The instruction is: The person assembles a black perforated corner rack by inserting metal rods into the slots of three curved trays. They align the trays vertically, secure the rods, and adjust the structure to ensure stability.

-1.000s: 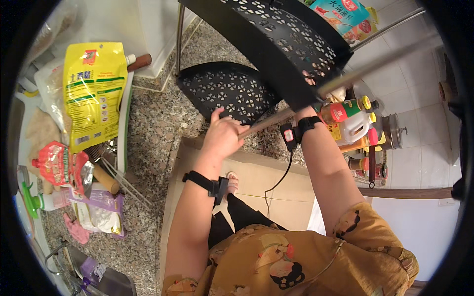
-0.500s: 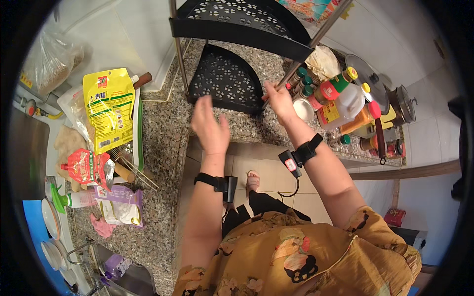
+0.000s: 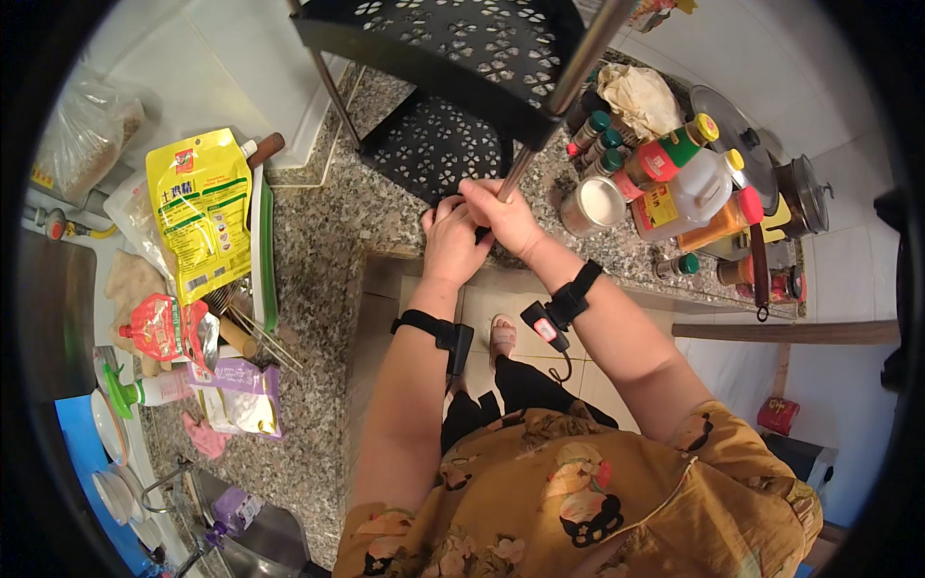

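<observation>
A black corner shelf rack (image 3: 414, 69) with flower-shaped cutouts and metal posts stands tilted at the corner of the granite countertop. My right hand (image 3: 505, 220) is closed around the foot of its front right metal post (image 3: 584, 60). Just beside it, my left hand (image 3: 453, 243) curls its fingers over the front edge of the perforated lower shelf (image 3: 424, 144). The two hands touch, and some fingertips are hidden. To the right of my hands sits a glass jar of white powder (image 3: 592, 207).
Seasoning bottles (image 3: 674, 146), a plastic jug (image 3: 686, 193) and a glass lid (image 3: 734, 120) crowd the right counter. Along the left counter (image 3: 308, 289) lie a yellow pouch (image 3: 202, 217), a red pouch (image 3: 164, 328) and a purple bag (image 3: 239, 397). A sink (image 3: 260, 539) is at lower left.
My left hand has moved right and forward to the lower shelf's front edge, beside my right hand. My right hand has come nearer and left, and the rack has shifted and tilted toward me.
</observation>
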A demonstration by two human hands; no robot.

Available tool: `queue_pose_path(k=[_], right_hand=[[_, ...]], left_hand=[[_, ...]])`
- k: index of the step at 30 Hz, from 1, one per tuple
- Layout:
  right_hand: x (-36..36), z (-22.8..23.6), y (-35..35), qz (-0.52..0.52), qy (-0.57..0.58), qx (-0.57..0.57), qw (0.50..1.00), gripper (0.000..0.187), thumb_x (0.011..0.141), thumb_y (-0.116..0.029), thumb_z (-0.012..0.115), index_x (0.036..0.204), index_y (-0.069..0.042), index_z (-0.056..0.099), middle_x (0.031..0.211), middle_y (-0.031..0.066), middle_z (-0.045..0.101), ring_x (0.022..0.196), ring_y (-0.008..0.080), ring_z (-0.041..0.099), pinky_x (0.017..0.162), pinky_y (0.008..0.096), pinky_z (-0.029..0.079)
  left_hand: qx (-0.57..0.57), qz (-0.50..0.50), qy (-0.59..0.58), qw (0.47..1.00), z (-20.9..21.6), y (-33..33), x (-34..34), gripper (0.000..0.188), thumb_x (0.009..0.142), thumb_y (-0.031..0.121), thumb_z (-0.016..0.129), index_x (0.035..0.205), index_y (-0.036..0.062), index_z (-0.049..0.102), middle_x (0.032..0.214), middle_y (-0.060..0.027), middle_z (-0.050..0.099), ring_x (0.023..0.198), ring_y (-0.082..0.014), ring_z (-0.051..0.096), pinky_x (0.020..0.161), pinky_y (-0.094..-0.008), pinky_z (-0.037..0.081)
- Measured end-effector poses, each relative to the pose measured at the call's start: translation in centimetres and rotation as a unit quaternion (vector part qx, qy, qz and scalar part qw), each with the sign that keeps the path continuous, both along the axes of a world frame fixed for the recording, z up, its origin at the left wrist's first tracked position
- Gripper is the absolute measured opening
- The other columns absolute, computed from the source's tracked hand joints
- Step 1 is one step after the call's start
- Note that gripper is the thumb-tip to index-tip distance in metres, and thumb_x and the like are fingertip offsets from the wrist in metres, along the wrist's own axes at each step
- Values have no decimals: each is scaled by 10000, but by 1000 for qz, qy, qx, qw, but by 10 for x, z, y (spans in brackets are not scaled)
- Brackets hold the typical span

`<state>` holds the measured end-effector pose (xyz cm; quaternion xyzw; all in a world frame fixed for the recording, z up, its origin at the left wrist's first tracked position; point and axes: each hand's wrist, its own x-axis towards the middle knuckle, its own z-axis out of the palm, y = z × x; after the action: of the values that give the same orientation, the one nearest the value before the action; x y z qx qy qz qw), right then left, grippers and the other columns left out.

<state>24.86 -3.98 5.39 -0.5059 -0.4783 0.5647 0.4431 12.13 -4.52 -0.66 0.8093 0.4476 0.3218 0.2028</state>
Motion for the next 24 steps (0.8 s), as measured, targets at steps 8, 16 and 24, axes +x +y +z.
queue_pose_path(k=[8, 16, 24], right_hand=[[-2, 47, -1, 45, 90, 126, 987, 394, 931, -192, 658, 616, -54, 466, 613, -41, 424, 604, 69, 360, 548, 269, 317], [-7, 39, 4, -1, 48, 114, 992, 545, 1068, -372, 454, 610, -87, 372, 563, -16, 357, 531, 100, 305, 503, 281, 263], [-11, 33, 2, -52, 59, 133, 988, 538, 1080, -295, 452, 606, -42, 423, 566, -2, 426, 540, 91, 346, 514, 281, 293]], left_hand=[[-13, -21, -25, 999, -4, 9, -2, 254, 717, 169, 828, 943, 123, 722, 1021, -9, 666, 1130, -284, 540, 962, -449, 443], [3, -36, -38, 999, -10, 16, -4, 185, 697, 220, 833, 816, 107, 748, 867, -5, 631, 972, -254, 562, 867, -429, 455], [0, -33, -19, 999, -8, 18, -3, 173, 698, 229, 833, 789, 113, 744, 855, 0, 625, 953, -244, 561, 840, -419, 443]])
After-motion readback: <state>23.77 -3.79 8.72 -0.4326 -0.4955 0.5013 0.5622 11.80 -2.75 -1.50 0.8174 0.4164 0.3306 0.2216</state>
